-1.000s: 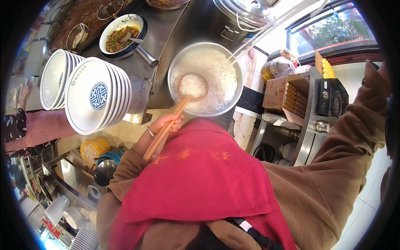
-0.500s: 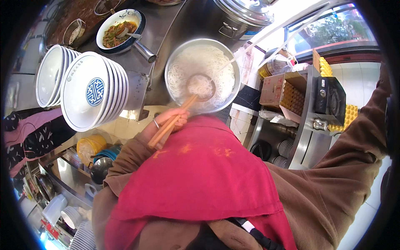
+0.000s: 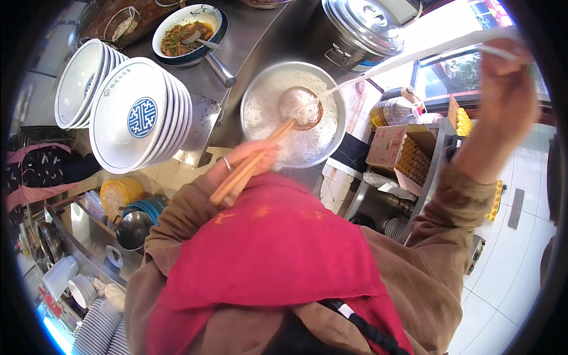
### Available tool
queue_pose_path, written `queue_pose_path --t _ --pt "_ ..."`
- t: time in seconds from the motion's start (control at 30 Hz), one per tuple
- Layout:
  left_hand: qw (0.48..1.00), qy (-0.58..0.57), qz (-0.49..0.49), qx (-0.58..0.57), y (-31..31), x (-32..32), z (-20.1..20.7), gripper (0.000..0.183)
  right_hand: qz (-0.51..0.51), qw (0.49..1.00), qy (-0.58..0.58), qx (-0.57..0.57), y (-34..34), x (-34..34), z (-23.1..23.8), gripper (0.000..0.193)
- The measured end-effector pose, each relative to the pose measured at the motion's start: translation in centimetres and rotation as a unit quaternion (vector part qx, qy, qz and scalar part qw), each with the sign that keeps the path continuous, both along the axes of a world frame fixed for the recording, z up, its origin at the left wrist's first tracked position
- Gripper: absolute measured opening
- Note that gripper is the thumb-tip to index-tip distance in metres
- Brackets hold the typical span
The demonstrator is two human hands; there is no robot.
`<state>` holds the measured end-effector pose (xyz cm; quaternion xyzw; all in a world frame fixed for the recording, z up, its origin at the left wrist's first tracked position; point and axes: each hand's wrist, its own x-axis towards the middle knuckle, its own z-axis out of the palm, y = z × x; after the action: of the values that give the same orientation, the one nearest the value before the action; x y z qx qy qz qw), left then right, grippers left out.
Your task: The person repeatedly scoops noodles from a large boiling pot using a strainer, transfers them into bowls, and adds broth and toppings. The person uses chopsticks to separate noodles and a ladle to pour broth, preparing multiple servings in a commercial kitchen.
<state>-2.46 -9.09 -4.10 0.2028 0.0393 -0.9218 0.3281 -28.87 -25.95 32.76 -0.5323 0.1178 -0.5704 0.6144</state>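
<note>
A wide metal pot (image 3: 342, 118) holds thin white noodles (image 3: 307, 141) in cloudy liquid. My left hand (image 3: 251, 158) is closed round the wooden handle of a strainer (image 3: 319, 113), whose round basket sits in the pot with a clump of noodles in it. High on the right, my right hand (image 3: 503, 89), smeared by motion, grips the upper end of long pale chopsticks (image 3: 408, 58). Their tips come together at the basket, touching or close to the noodles. Part of the right fingers cannot be made out.
Stacked white bowls (image 3: 112, 133) stand left of the pot. Beyond them are a dish of cooked food (image 3: 189, 35) with a spoon and a metal handle (image 3: 222, 70). A lidded steel pot (image 3: 367, 29) is at the back. Rightward sit a carton (image 3: 384, 145) and an oil jug (image 3: 390, 112).
My right hand has come into view at upper right, and the chopstick tips have closed together at the basket. The strainer has shifted slightly up and right, still in my left hand.
</note>
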Motion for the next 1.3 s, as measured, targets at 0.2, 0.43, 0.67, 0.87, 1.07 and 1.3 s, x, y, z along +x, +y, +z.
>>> queue_pose_path --t 0.2,0.43,0.67,0.87,1.07,1.3 --pt "0.956 0.273 0.044 0.102 2.8 0.3 -3.1 0.02 -0.129 0.863 0.484 -0.059 1.8 2.1 -21.7 0.025" --pt "0.99 0.134 0.03 0.019 3.5 0.8 -0.2 0.016 -0.006 0.735 0.645 -0.209 1.9 1.2 -37.0 0.016" --pt "0.995 0.085 -0.029 0.032 3.0 1.1 -4.3 0.019 0.04 0.776 0.593 0.213 -4.4 -0.8 -47.4 0.059" --pt "0.998 0.016 -0.023 -0.048 4.9 1.7 -1.0 0.02 0.143 0.871 0.28 0.378 -4.1 2.4 -47.5 0.068" --pt "0.995 0.097 -0.033 -0.013 4.8 0.8 -1.2 0.024 0.08 0.935 0.315 0.145 -2.0 3.6 -40.7 0.05" --pt "0.985 0.173 -0.008 -0.019 2.3 -1.2 2.4 0.029 0.021 0.851 0.501 -0.154 3.6 3.4 -31.2 0.023"
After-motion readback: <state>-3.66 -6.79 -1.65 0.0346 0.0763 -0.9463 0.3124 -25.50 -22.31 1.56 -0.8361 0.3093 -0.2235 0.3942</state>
